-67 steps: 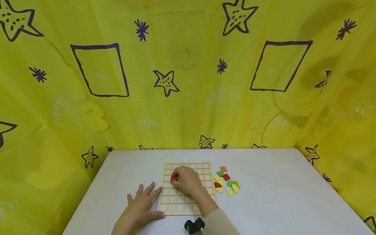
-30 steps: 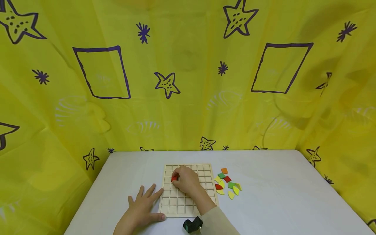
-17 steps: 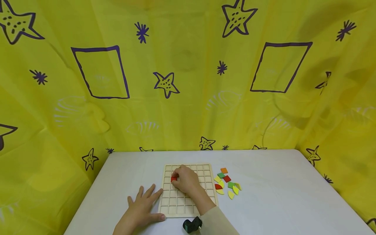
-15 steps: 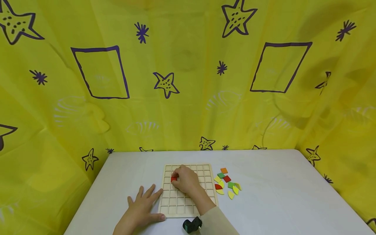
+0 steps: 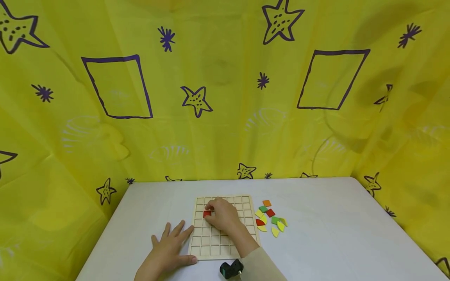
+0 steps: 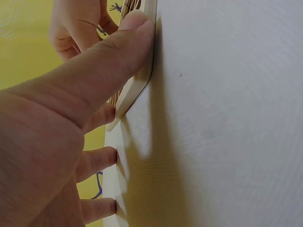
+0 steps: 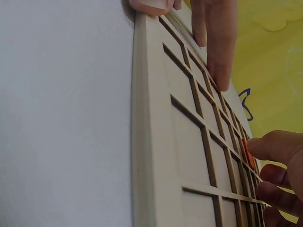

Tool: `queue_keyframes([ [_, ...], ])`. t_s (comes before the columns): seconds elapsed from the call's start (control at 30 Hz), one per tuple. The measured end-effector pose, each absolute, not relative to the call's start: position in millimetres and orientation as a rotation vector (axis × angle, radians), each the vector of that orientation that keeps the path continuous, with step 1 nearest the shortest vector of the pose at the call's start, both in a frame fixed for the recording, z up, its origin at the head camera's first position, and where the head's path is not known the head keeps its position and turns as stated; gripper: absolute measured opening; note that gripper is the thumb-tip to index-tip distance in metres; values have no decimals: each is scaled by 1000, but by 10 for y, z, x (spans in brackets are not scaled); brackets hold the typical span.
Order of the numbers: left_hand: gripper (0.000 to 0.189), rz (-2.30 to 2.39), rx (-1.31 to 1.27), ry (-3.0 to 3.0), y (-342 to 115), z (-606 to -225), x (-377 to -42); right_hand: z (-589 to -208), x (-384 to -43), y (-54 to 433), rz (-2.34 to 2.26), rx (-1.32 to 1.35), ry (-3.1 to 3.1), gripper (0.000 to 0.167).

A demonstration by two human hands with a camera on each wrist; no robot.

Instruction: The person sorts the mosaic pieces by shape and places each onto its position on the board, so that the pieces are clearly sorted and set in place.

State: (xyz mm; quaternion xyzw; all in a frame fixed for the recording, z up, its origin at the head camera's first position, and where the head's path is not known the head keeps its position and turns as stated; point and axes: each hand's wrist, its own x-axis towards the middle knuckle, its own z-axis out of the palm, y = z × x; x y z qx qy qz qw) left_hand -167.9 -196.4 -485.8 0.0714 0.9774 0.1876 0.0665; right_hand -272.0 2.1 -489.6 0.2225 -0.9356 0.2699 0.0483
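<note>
A pale wooden grid board (image 5: 215,251) lies on the white table, its raised ribs making rows of square cells. My right hand (image 5: 224,214) is over the upper left of the board, thumb and fingers bent about a red square tile (image 5: 207,214) at one cell. In the right wrist view the thumb touches the red tile (image 7: 248,154), while the other fingertips are curled beside it. My left hand (image 5: 168,248) spreads its fingers at the board's left side. Its thumb presses on the near left corner, and some fingertips rest on the table, as the left wrist view shows.
Right of the board lie loose pieces: an orange square (image 5: 267,203), green pieces (image 5: 263,209), a red square (image 5: 270,212), a red curved piece (image 5: 260,222) and several yellow petal-shaped pieces (image 5: 280,226). A black device (image 5: 231,269) sits by the right sleeve. Yellow patterned cloth (image 5: 225,136) surrounds the table.
Both hands keep nearly the same place. A little more of the red tile shows between the right thumb and fingers. The head view has shifted slightly.
</note>
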Motion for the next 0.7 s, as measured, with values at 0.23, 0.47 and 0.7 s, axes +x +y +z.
queue_keyframes([
  [0.23,97,565,211,2947,-1965,-4867,-1686,-4779,-2682,144,973,636,-2856,23],
  [0.47,98,542,205,2948,-1964,-4874,-1708,-4705,-2661,274,983,621,-2844,25],
  [0.7,99,560,190,2934,-1955,-4853,-1685,-4694,-2629,404,1021,580,-2835,27],
])
